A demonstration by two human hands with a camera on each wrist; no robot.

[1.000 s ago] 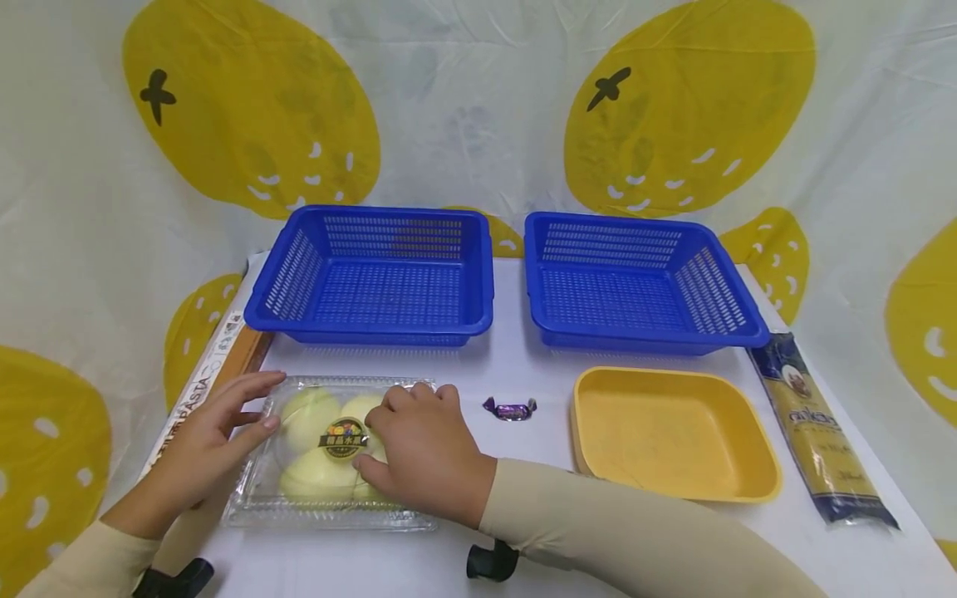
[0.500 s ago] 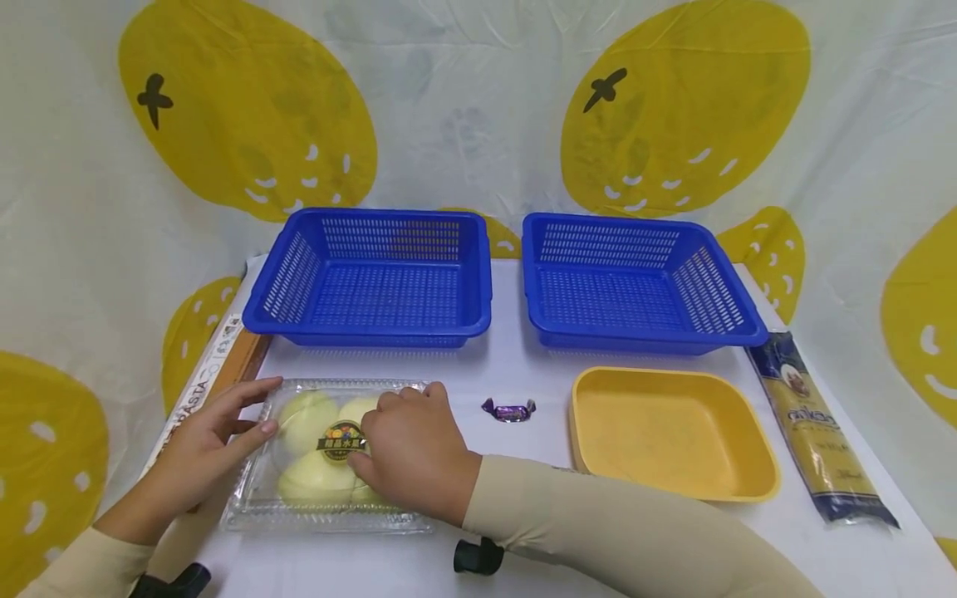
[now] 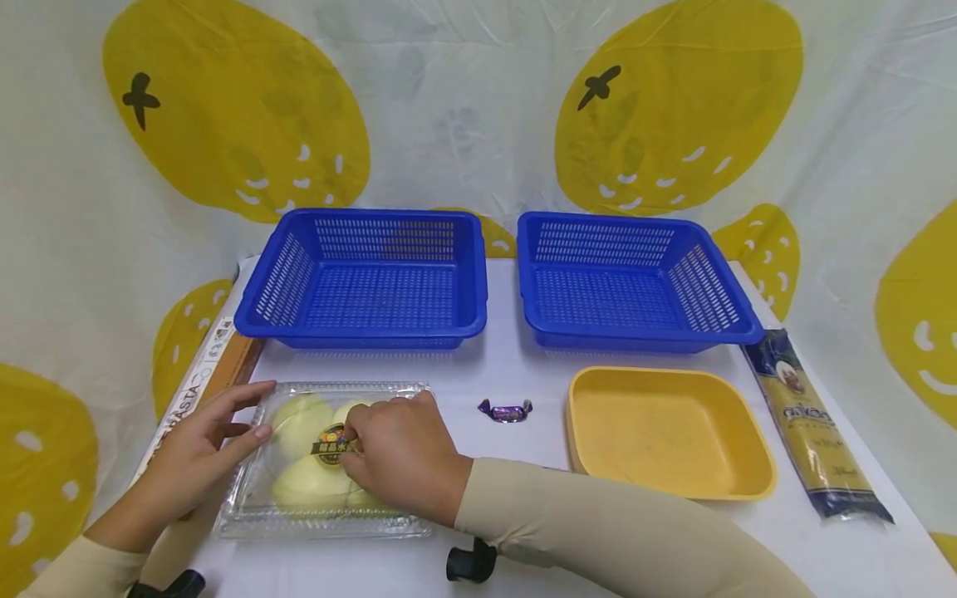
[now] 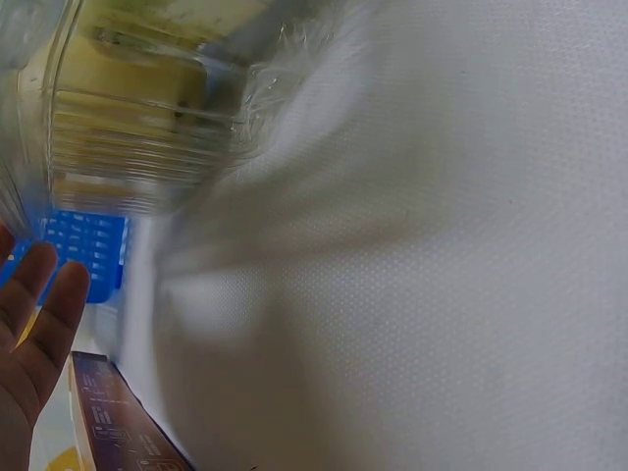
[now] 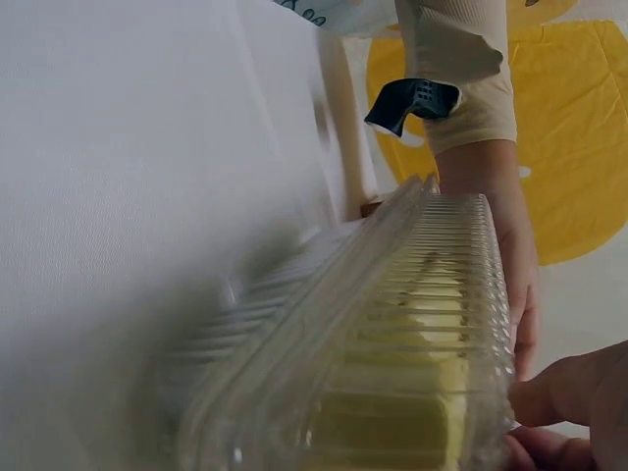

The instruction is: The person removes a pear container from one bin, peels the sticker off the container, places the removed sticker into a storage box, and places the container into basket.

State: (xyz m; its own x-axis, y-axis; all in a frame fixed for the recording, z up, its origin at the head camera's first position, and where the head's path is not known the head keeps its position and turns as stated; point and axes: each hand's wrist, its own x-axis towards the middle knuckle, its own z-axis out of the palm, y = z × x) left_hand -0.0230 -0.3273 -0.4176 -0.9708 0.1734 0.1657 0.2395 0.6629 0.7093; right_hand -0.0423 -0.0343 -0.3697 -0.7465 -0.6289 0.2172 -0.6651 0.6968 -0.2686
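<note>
A clear plastic clamshell box (image 3: pixel 250 490) lies on the white table, holding several pale yellow-green round fruits (image 3: pixel 302 486). On its lid is a round dark sticker (image 3: pixel 329 447) with a printed band. My right hand (image 3: pixel 407 453) is over the lid, fingers curled, its thumb and index finger pinching the sticker's right edge. In the right wrist view, the right thumb and fingers (image 5: pixel 564 402) meet just at the lid's top. My left hand (image 3: pixel 198 453) rests at the box's left edge, fingers extended and spread, thumb tip touching the lid.
Two blue baskets (image 3: pixel 359 332) (image 3: pixel 643 339) stand at the back. Right of the box lies a purple wrapped candy (image 3: pixel 506 412), then a yellow tray (image 3: pixel 673 432). A pasta bag (image 3: pixel 815 432) lies at the right edge, a pasta box (image 3: pixel 232 357) at the left.
My right hand has shifted slightly left; its fingers have curled in and its thumb and index finger have come together at the sticker. The left hand stays at the box's edge.
</note>
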